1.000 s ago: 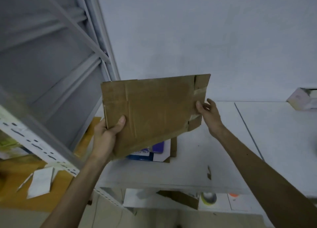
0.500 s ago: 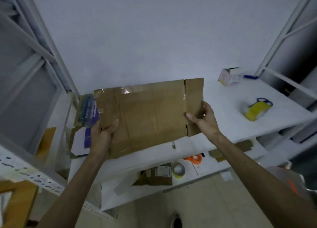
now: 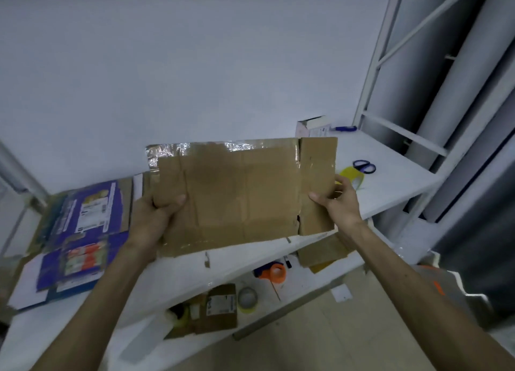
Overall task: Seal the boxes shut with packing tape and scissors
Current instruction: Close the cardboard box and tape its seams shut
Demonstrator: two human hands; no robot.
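Cardboard [image 3: 242, 195] before yellow tape [image 3: 352, 174]; scissors [image 3: 364, 166] beside

2 forearms extended forward. Left hand [image 3: 156, 217] grips flattened cardboard box [image 3: 239, 192] at left edge, thumb on front. Right hand [image 3: 338, 203] pinches right flap, thumb on front.

The flattened brown box [image 3: 239, 195] is held upright over the worktop's [image 3: 390, 181] near edge, with crinkled clear tape [image 3: 167, 151] along its top-left edge and a narrow flap at its right. Far right on the worktop lie blue-handled scissors [image 3: 364, 166], just beside a partly hidden yellow tape roll [image 3: 350, 173].
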